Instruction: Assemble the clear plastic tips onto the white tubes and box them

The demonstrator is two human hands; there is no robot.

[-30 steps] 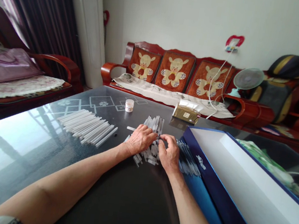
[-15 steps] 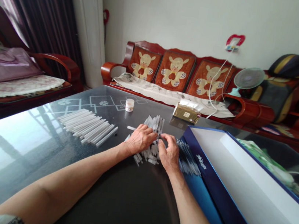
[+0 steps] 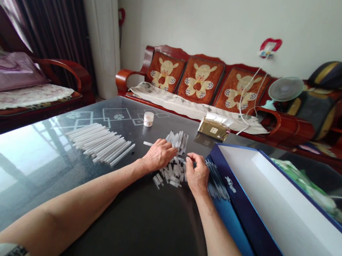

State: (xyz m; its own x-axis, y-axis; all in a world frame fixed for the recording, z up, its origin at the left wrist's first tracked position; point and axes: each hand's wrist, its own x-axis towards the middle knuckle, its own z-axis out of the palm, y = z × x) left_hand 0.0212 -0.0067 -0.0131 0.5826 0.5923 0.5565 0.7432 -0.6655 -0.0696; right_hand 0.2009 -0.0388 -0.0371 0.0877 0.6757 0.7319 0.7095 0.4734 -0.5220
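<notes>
My left hand (image 3: 160, 155) is closed above the middle of the table, and the end of a slim white pen barrel (image 3: 147, 143) pokes out at its left side. My right hand (image 3: 197, 173) faces it, thumb and fingers pinched together; a tiny dark thing may be at the tips, too small to name. Short translucent pieces like pen caps (image 3: 173, 173) lie loose between and below the hands. Just beyond them is another group of clear pieces (image 3: 181, 140). Many thin dark-tipped sticks (image 3: 216, 183) lie right of my right hand, partly hidden by it.
White pen barrels (image 3: 100, 143) lie side by side at left, a small dark piece (image 3: 132, 152) near them. A small white jar (image 3: 148, 119) and a tissue box (image 3: 213, 128) stand farther back. A blue open box (image 3: 250, 215) with a white inside fills the right side.
My hands have drawn slightly apart, the left one shifting left with the white pen barrel and the right one a little right. More of the loose pieces between them shows.
</notes>
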